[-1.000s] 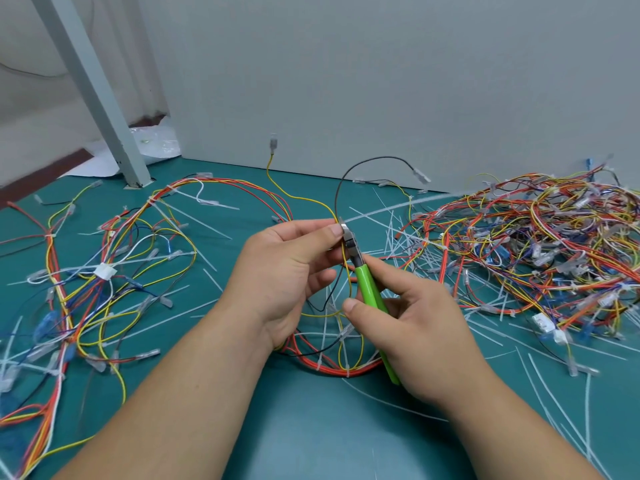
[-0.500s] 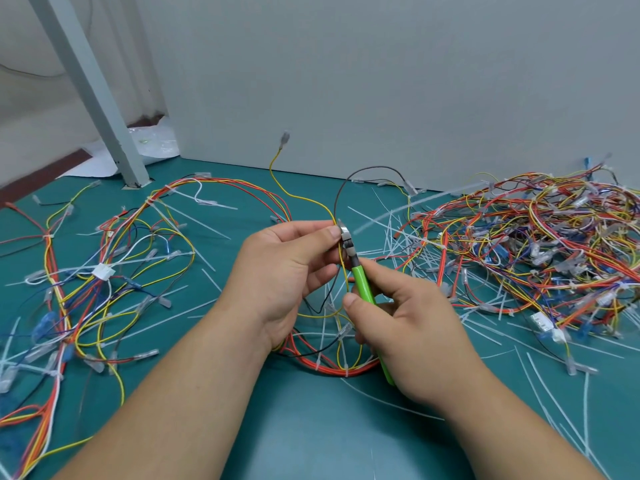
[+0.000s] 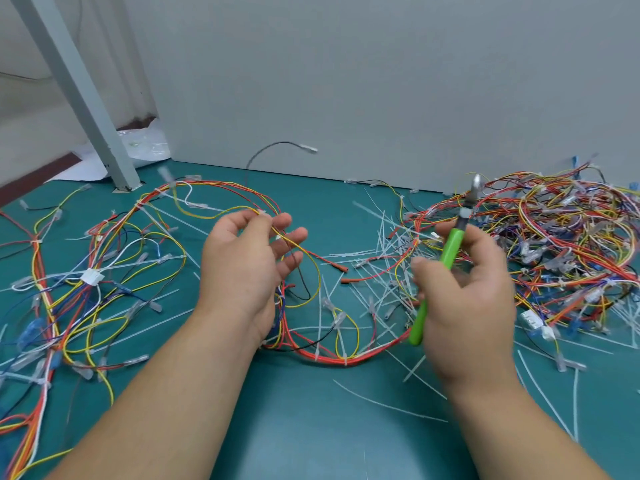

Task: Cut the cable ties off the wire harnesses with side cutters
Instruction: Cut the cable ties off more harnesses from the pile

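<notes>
My left hand (image 3: 246,268) pinches a thin yellow wire (image 3: 304,258) of the wire harness (image 3: 332,356) that loops across the green mat in front of me; the other fingers are spread. My right hand (image 3: 464,299) grips the green-handled side cutters (image 3: 446,258), jaws pointing up and away, off to the right of the harness and clear of it. White cable ties still wrap the red part of the harness loop near the mat's front.
A big tangle of harnesses (image 3: 554,244) lies at the right, another spread (image 3: 86,278) at the left. Cut white tie pieces (image 3: 381,271) litter the middle of the mat. A grey wall (image 3: 346,81) stands behind, a slanted metal leg (image 3: 79,95) at back left.
My hands have moved apart. The cutters left the wire and swung up to the right. My left hand opened its fingers and shifted left, keeping only the yellow wire.
</notes>
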The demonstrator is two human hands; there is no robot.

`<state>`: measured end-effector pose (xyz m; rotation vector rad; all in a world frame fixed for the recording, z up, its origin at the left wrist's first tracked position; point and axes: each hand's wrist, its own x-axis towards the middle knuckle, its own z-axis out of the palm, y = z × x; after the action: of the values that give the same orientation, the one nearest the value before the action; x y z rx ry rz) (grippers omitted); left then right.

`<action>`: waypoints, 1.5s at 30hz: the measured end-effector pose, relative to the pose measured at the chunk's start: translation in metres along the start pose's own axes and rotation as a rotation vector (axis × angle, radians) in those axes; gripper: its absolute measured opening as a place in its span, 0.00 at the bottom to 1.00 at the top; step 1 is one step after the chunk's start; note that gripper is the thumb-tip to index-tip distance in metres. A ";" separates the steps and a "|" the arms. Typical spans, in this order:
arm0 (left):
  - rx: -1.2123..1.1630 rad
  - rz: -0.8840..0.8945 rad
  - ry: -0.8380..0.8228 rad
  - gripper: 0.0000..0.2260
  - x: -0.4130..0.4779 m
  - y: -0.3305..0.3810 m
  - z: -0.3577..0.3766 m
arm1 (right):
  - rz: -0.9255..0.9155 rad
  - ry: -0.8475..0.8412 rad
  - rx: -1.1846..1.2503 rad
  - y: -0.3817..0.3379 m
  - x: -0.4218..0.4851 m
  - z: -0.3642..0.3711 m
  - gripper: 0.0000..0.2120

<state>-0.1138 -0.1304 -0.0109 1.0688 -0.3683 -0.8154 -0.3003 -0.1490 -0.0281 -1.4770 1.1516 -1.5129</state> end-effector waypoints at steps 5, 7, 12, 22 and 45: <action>0.092 0.046 0.002 0.05 0.003 -0.003 0.000 | 0.180 -0.056 0.040 0.005 0.008 -0.002 0.24; 0.117 0.083 -0.010 0.06 0.004 -0.005 0.000 | 0.209 -0.130 0.039 0.006 0.007 0.000 0.22; 0.177 0.173 -0.061 0.10 0.004 -0.003 -0.001 | 0.244 -0.215 0.143 0.009 0.007 -0.002 0.22; 0.924 0.678 -0.373 0.08 -0.011 -0.016 -0.006 | 0.191 -0.778 0.349 -0.006 -0.018 0.011 0.27; 1.533 0.180 -0.142 0.16 0.015 0.002 -0.033 | 0.082 -0.553 0.413 -0.002 -0.011 0.005 0.33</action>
<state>-0.0830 -0.1204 -0.0260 2.3266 -1.2957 -0.3319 -0.2944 -0.1391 -0.0303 -1.4083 0.5265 -1.0959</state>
